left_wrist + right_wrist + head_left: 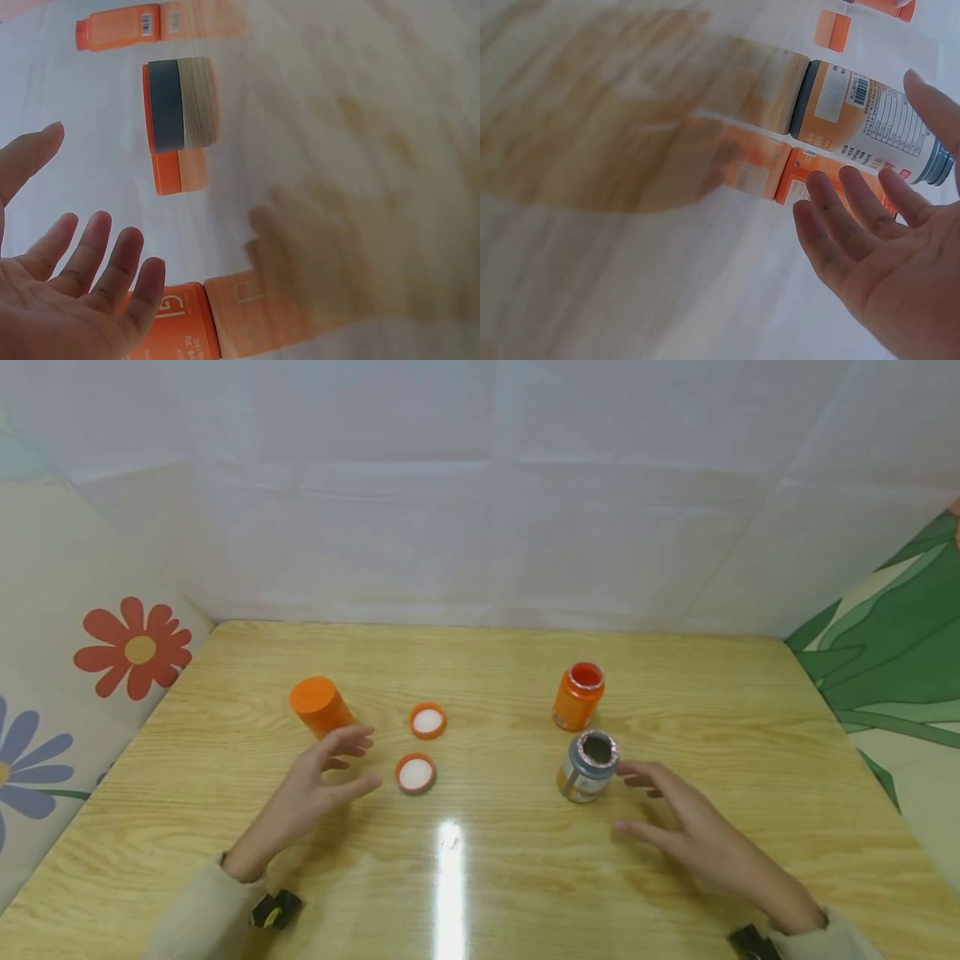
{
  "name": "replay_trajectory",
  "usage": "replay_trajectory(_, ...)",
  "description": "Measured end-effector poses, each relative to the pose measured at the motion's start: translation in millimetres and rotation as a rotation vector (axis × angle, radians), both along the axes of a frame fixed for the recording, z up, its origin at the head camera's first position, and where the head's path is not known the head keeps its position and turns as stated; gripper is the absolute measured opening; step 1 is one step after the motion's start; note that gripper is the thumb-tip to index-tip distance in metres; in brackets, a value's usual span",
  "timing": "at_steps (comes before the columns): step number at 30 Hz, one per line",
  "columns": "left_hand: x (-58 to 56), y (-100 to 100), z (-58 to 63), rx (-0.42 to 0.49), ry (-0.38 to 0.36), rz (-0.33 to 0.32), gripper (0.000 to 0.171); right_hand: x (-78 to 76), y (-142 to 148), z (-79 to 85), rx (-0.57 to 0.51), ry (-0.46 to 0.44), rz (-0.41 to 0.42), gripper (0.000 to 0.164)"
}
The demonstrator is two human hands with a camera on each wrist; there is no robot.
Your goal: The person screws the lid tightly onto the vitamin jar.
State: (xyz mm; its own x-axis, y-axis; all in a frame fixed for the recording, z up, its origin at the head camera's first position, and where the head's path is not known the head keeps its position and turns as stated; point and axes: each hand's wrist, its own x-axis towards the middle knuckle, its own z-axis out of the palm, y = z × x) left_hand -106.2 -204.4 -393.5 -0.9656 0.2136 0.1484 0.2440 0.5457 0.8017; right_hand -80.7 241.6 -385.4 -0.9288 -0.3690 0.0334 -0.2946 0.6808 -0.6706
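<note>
My left hand (318,785) hovers with spread fingers beside a capped orange bottle (318,703); the fingers partly cover that bottle (184,330) in the left wrist view. To its right lie an orange lid (428,707) and a grey-sided lid (415,790), both with white insides facing up. On the right, a grey bottle (581,779) stands uncapped, with torn foil around its mouth. My right hand (690,831) is held just right of it, fingers extended; whether a fingertip touches it, I cannot tell. Behind stands an uncapped orange bottle (576,702), partly hidden in the right wrist view.
The wooden tabletop (495,877) is glossy and mirrors the bottles and a bright strip of light. A white cloth (480,527) hangs along the back edge. Printed flower and leaf panels flank both sides. A dark strap piece (275,910) sits at the left sleeve.
</note>
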Motion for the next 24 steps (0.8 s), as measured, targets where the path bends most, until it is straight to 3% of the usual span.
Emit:
replay_trajectory(8,-5.7,4,-1.7,-0.021,-0.035,-0.051,0.058,-4.1,-4,-0.2,-0.012,-0.001,0.009,0.074)
replay_trajectory(16,-10.8,8,-3.6,-0.043,-0.062,-0.102,0.062,-13.7,-9,-1.0,-0.021,0.002,0.028,0.072)
replay_trajectory(24,-14.7,12,-5.0,-0.050,-0.111,-0.155,0.064,-18.6,-13,-2.1,-0.049,-0.051,0.028,0.075)
